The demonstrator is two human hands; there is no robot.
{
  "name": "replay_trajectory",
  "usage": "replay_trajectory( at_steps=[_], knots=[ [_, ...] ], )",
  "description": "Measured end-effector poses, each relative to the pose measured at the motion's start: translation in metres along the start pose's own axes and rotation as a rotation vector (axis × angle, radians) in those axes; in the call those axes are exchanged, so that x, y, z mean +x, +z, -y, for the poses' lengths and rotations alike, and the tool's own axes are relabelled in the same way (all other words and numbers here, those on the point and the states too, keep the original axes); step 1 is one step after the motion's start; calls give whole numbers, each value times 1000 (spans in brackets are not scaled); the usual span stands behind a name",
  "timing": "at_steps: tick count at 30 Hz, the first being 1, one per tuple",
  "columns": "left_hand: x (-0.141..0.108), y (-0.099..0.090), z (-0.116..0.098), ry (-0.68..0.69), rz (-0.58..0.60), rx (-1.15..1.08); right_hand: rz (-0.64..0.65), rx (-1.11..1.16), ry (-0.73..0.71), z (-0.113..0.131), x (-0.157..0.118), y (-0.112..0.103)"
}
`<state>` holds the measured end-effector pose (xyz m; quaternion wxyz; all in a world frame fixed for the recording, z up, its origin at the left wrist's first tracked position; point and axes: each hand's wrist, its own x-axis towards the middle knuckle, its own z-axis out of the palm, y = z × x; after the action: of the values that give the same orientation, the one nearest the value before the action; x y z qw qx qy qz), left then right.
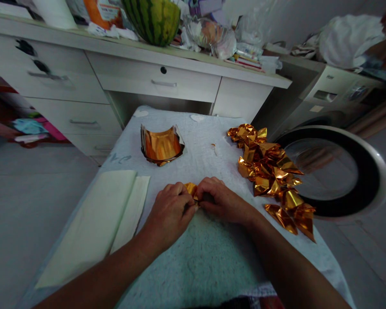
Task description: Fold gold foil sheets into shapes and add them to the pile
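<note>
Between my two hands is a small piece of gold foil (191, 189), mostly covered by my fingers. My left hand (173, 208) pinches its left side, and my right hand (220, 199) pinches its right side, with the fingertips of both hands nearly touching. Behind my left hand, a curved stack of gold foil sheets (163, 146) rests on the cloth-covered table (193, 257). A long pile of folded gold foil pieces (268, 165) lies to the right of my right hand.
Pale paper sheets (90, 219) lie at the table's left. Beyond the table stands a white desk (186, 81) with drawers, bearing a cut watermelon (154, 21) and plastic bags. At right, a washing machine's round door (376, 171) hangs open beside the table. A tiny scrap (213, 146) lies near the middle.
</note>
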<state>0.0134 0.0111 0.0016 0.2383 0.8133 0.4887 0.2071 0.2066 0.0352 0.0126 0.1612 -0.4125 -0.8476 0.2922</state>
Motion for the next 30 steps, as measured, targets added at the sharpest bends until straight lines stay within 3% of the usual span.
replay_trajectory(
  at_steps=[12, 30],
  knots=[
    [2, 3, 0, -9, -26, 44, 19, 87, -45, -2, -1, -6],
    [-1, 5, 0, -22, -16, -25, 89, -20, -64, -3, -3, -5]
  ],
)
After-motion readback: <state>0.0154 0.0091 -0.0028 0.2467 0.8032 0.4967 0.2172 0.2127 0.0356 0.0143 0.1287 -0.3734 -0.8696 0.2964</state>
